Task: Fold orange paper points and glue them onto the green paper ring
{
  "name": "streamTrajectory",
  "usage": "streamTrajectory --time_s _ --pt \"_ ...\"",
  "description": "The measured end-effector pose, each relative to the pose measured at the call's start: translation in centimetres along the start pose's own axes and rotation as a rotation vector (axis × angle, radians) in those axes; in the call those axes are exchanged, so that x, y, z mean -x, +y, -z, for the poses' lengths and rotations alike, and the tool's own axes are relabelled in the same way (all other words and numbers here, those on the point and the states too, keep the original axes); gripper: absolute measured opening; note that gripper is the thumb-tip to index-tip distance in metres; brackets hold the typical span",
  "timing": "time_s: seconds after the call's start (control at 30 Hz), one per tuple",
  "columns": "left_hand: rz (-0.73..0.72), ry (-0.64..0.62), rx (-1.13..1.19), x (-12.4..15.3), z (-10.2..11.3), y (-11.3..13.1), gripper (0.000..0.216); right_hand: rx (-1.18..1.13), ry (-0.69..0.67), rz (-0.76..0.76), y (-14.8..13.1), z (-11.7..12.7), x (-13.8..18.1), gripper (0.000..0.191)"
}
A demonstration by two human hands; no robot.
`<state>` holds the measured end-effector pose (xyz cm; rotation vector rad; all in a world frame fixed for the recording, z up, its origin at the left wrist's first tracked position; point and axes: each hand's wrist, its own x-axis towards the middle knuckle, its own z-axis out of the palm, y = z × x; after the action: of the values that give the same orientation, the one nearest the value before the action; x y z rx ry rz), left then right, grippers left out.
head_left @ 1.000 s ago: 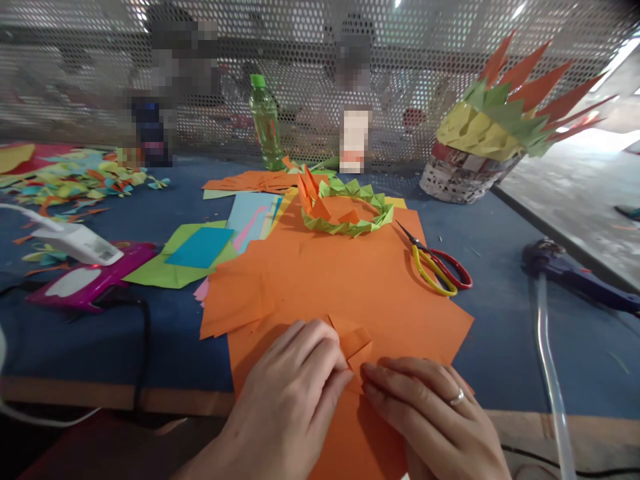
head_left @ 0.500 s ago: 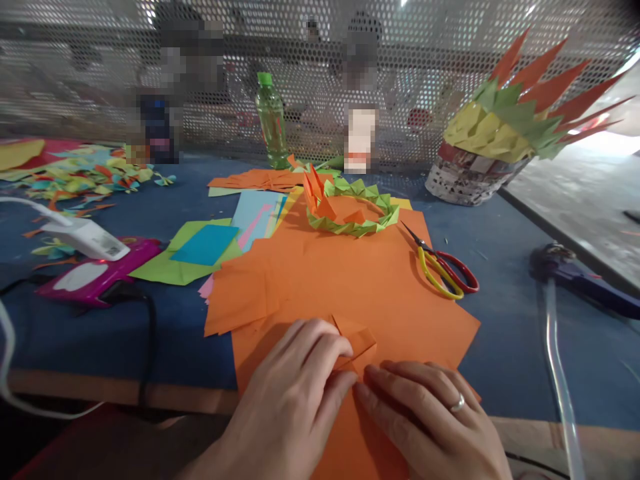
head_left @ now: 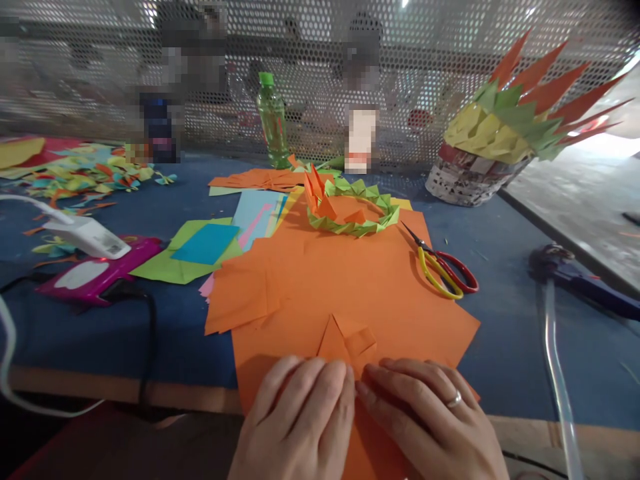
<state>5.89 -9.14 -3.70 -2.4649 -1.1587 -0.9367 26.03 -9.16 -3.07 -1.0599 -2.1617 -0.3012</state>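
A folded piece of orange paper (head_left: pixel 336 337), with a pointed tip and a small squared flap, lies on larger orange sheets (head_left: pixel 345 280). My left hand (head_left: pixel 303 413) presses on its near left part, fingers close together. Beside it, my right hand (head_left: pixel 427 410), wearing a ring, holds down the right side with its fingertips. The two hands nearly meet, and they hide the lower part of the folded piece. Beyond them sits a ring of folded green paper (head_left: pixel 357 229) with orange points at its left. Scissors (head_left: pixel 424 270) with yellow and red handles lie right of it.
A paper-covered basket (head_left: pixel 457 177) with orange spikes stands at back right. A green bottle (head_left: pixel 274 130) stands at the back. Left are a magenta power strip (head_left: pixel 100 277) with a white plug, and paper scraps (head_left: pixel 105 173). A dark tool with a clear rod (head_left: pixel 553 347) lies right.
My left hand has drawn back toward me and its fingers now lie straighter, uncovering the pointed tip of the folded paper. My right hand has barely moved.
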Motion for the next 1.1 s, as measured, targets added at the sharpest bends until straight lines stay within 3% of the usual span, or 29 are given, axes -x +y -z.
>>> streamTrajectory --time_s 0.27,0.47,0.7,0.97,1.1 --pt "-0.096 -0.110 -0.070 2.2 0.5 -0.2 0.032 0.015 -0.043 0.022 0.1 -0.2 0.3 0.029" --pt "-0.143 -0.083 -0.040 2.5 0.6 -0.7 0.033 0.008 0.074 -0.055 -0.7 -1.3 1.3 0.035" --pt "-0.158 -0.072 -0.025 1.8 0.9 -1.1 0.032 0.019 0.085 -0.060 -0.8 -1.5 1.2 0.033" --pt "-0.101 -0.093 0.008 2.1 0.9 -0.9 0.036 0.020 -0.038 0.014 -0.3 -0.1 0.4 0.028" --pt "-0.095 -0.095 0.002 2.3 0.9 -0.6 0.034 0.013 0.069 -0.035 -0.5 -0.5 0.5 0.031"
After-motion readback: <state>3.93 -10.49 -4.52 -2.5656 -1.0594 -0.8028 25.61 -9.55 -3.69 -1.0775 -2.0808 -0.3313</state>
